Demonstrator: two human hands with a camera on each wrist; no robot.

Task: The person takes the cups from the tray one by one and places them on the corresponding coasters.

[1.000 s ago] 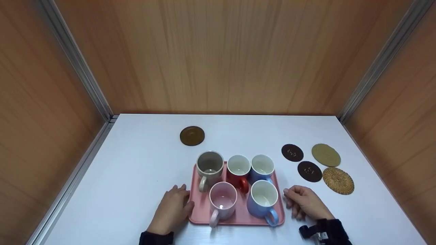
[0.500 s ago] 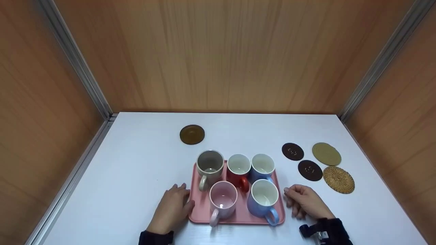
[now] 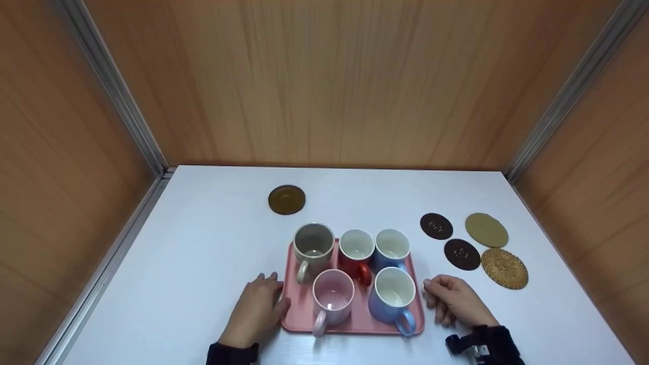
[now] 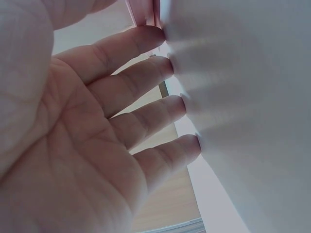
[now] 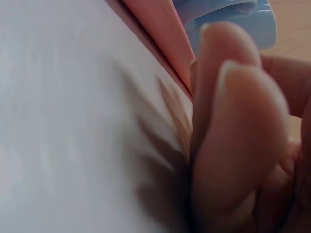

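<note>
A pink tray [image 3: 357, 327] on the white table carries several mugs. At its back stand a grey mug [image 3: 305, 261], a red mug [image 3: 350, 266] and a blue mug [image 3: 379, 261]; in front are a pink mug [image 3: 329, 317] and a larger blue mug [image 3: 383, 309]. My left hand [image 3: 258, 309] rests by the tray's left edge, fingers spread and fingertips [image 4: 182, 104] on the table; whether the thumb touches the tray I cannot tell. Just right of the tray, my right hand [image 3: 456, 301] rests on the table, fingers [image 5: 243, 136] loosely curled around nothing.
A brown round coaster [image 3: 286, 199] lies behind the tray. To the right lie two dark coasters [image 3: 436, 226], an olive coaster [image 3: 487, 230] and a woven coaster [image 3: 504, 268]. Wooden panels [image 3: 334, 86] enclose the back and sides of the table [image 3: 192, 228].
The head view has shifted very slightly. Both hands, the tray and the mugs keep their places.
</note>
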